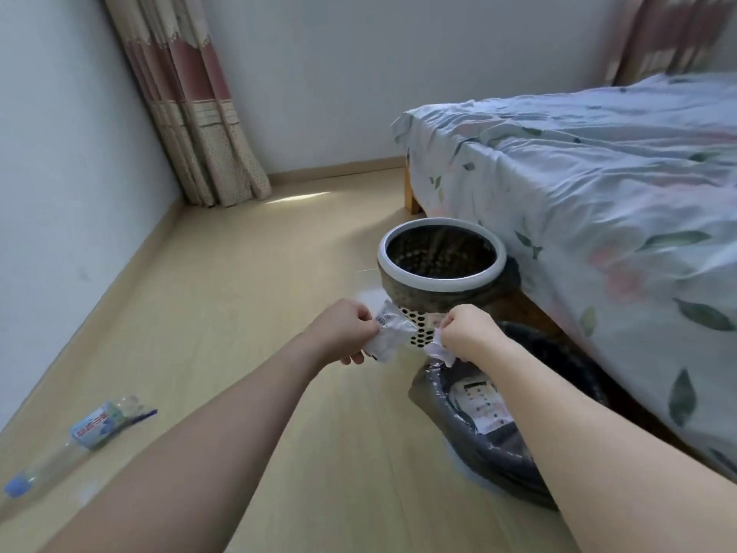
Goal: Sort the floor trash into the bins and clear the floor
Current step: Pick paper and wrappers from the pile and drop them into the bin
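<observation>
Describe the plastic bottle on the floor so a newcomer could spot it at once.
Start at the left wall and follow its baseboard toward the camera. The plastic bottle lies on its side on the wooden floor there, far from both bins. It is clear, with a blue cap and a blue-green label.

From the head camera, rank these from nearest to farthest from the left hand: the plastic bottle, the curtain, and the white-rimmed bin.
From the left hand:
1. White-rimmed bin, just ahead and to the right, beside the bed.
2. Plastic bottle, lying on the floor to the left, near the wall.
3. Curtain, hanging in the far left corner.
</observation>
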`<state>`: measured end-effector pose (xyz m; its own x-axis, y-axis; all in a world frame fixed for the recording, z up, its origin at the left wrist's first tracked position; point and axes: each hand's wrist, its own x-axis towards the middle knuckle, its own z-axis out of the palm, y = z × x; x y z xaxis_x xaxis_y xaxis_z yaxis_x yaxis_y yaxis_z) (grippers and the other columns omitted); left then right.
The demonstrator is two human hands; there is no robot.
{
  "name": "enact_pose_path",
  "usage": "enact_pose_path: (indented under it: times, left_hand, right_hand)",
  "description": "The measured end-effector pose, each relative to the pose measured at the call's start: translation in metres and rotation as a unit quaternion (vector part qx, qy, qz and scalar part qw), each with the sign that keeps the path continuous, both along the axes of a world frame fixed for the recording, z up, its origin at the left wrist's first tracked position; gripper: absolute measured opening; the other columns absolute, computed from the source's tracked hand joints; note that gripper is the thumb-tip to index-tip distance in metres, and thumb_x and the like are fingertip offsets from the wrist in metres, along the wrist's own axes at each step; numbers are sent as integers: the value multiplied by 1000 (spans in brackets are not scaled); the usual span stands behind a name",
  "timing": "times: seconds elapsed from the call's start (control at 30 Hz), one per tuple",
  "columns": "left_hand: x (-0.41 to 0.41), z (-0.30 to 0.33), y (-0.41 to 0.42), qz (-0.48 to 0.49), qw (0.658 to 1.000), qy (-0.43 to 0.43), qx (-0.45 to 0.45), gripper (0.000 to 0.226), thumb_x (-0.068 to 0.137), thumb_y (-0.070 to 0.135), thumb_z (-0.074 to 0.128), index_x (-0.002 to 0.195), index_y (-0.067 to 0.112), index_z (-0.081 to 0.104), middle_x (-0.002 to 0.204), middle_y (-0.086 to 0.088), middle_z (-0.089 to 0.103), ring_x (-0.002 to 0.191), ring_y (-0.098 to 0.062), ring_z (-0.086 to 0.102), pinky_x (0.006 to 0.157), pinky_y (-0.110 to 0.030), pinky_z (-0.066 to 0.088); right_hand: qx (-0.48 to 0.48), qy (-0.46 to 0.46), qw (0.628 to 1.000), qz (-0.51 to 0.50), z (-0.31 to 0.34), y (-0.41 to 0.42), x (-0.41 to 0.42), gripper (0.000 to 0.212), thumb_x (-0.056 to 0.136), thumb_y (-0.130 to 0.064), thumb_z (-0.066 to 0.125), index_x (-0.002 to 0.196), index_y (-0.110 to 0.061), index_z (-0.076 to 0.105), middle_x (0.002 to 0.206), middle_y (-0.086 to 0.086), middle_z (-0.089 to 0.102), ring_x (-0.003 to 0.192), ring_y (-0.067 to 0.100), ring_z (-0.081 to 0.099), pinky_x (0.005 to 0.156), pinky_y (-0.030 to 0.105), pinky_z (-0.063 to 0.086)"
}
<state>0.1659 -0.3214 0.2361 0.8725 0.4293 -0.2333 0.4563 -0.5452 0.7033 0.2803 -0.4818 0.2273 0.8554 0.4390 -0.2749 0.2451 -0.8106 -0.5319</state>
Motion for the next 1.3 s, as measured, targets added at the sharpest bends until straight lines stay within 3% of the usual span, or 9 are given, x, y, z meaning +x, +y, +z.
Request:
enact_pose_path:
  times: [0.2,0.37,0.47,0.63,0.77,0.9,1.0,1.1,1.3]
  left_hand:
    - [75,-49,-93,-30,998,52,-12,22,88,20,48,68,11,48,63,-12,62,50,-25,63,49,-26,49]
    - [79,-56,-92,-39,996,69,32,21,87,19,46,75,8,59,73,-15,66,65,-33,67,51,-29,53]
    - [50,-56,-41,-13,996,66,56,16,84,17,44,81,12,58,78,-15,65,62,-25,55,54,-28,45]
    - [-52,-56,82,40,984,119,126,20,84,15,46,86,9,65,86,-9,68,76,-26,60,72,-36,52]
    - [-166,-69,182,77,961,195,179,25,87,15,46,97,10,68,100,-7,69,93,-25,63,75,-31,48]
    - [-276,-92,263,122,939,268,176,19,89,15,43,89,16,62,98,-5,61,82,-22,55,61,-26,40]
    - [-341,-126,311,179,936,272,136,25,89,16,45,104,15,65,107,-4,64,95,-23,61,77,-31,49]
    - [-374,-172,337,217,943,242,65,28,87,14,49,110,22,61,108,3,60,98,-18,58,79,-28,46]
    - [-375,-263,378,190,961,199,32,49,87,21,54,134,31,47,129,1,55,107,-19,54,85,-29,46]
  right_hand:
    - [-47,37,993,-101,-20,-75,38,46,90,-28,65,128,-4,54,129,9,54,118,30,55,88,31,47]
    - [2,69,988,-135,-32,-69,43,37,91,-12,53,128,-3,53,121,15,59,107,30,58,85,32,49]
    - [50,40,994,-91,-25,-42,34,19,88,-13,50,107,-12,56,102,12,57,90,27,56,75,30,45]
    - [83,7,995,55,-15,57,-33,10,84,-11,48,80,-9,56,77,6,56,66,19,48,57,29,36]
    - [63,38,980,187,-36,155,-136,20,87,-16,49,100,-16,64,98,1,64,87,21,61,70,28,47]
    - [35,76,961,264,-72,238,-230,24,86,-16,47,104,-19,62,102,-3,61,85,17,58,76,31,50]
    - [0,92,954,285,-88,285,-276,26,86,-13,46,107,-13,61,104,1,62,83,20,59,84,36,53]
    - [-36,81,947,309,-105,318,-298,29,86,-12,45,112,-8,60,111,6,61,103,27,61,89,39,51]
    - [-90,75,942,315,-152,383,-312,25,86,-13,48,107,-8,61,97,3,61,76,18,52,67,28,47]
